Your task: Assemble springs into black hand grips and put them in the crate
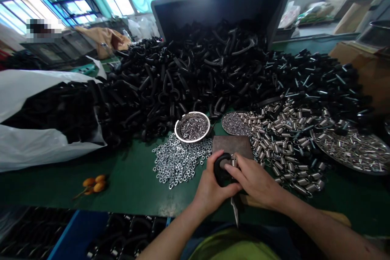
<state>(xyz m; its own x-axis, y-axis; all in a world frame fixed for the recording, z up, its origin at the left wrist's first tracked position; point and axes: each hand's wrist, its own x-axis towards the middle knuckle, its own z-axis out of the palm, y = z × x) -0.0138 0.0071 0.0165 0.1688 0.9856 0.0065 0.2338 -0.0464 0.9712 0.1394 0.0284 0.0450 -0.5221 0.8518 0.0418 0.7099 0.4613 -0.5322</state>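
Low in the middle of the head view, my left hand [209, 190] is wrapped round a black curved plastic part [217, 169]. My right hand [258, 178] comes in from the other side, its fingers closed on a silver coil spring [234, 160] against that part. Behind both hands lies a flat metal block [230, 143] on the bench. A pointed metal blade [234, 212] sticks out below my hands; what it belongs to is hidden. Silver nuts [176, 164] are spread left of my hands, and a heap of coil springs [283, 146] lies to the right.
A metal bowl [177, 126] of small pins and a plate of tiny parts [233, 124] stand behind the block. Black parts [189, 73] are piled before a tipped grey bin [225, 6]. Orange fruit [99, 187] lies left. A blue crate [74, 233] sits below the bench edge.
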